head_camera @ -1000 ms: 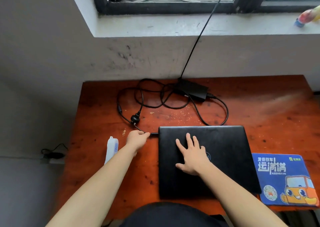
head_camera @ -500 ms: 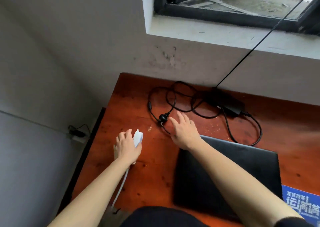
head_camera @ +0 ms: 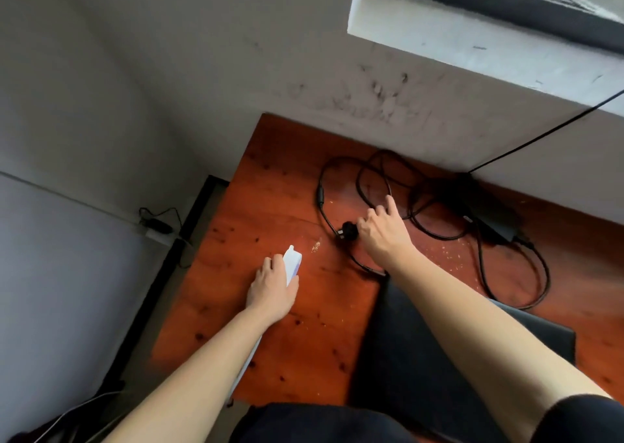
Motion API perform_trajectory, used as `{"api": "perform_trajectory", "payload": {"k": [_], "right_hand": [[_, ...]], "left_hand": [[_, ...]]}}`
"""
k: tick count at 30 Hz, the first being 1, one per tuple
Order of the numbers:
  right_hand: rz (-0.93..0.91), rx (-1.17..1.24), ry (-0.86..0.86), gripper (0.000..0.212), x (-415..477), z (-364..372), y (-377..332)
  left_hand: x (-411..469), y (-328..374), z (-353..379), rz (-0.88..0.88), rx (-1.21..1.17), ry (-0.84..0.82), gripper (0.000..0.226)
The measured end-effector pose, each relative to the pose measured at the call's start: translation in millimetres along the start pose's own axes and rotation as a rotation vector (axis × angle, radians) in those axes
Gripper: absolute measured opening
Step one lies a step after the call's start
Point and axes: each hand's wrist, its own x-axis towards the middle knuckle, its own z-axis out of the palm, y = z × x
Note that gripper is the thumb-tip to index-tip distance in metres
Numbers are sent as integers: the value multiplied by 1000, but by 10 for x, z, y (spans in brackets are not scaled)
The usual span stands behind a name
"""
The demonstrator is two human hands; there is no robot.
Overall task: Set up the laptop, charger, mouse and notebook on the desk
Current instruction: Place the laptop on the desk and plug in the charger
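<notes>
My left grip (head_camera: 270, 290) is curled round the white power strip (head_camera: 293, 261) — smooth, hard, light plastic — near the left edge of the red wooden tabletop (head_camera: 270, 212). My right grip (head_camera: 381, 236) pinches the charger's black plug (head_camera: 347, 232), a small hard knob and I think the best spot to hold, since the cord (head_camera: 319, 196) is thin, floppy and looped. The boxy charger brick (head_camera: 489, 221) lies by the wall, the flat laptop (head_camera: 398, 341) under my arm.

Bare forearms (head_camera: 189, 375), black sleeve (head_camera: 580, 419), dark clothing (head_camera: 320, 422)
</notes>
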Motion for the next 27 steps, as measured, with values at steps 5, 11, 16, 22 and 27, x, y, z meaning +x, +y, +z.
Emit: {"api": "perform_trajectory", "payload": {"k": [5,11,16,22,27], "right_hand": [[55,203,102,23,-139,88,44],[75,427,298,29,-571,162,23],[63,735,343,25,-1042,134,-123],[75,893,288,27,-1485,124,-419],[143,1188,73,38,-1580,85,-605]], "left_hand": [[-2,-2,-8,-33,-72,-4,44],[-42,1,-5,-50,-190,-12,38],[-227,97,126,-73,-235,1,46],[-443,26,165,-126,-163,-1,35],[-596,-96,28,-75,-343,10,33]]}}
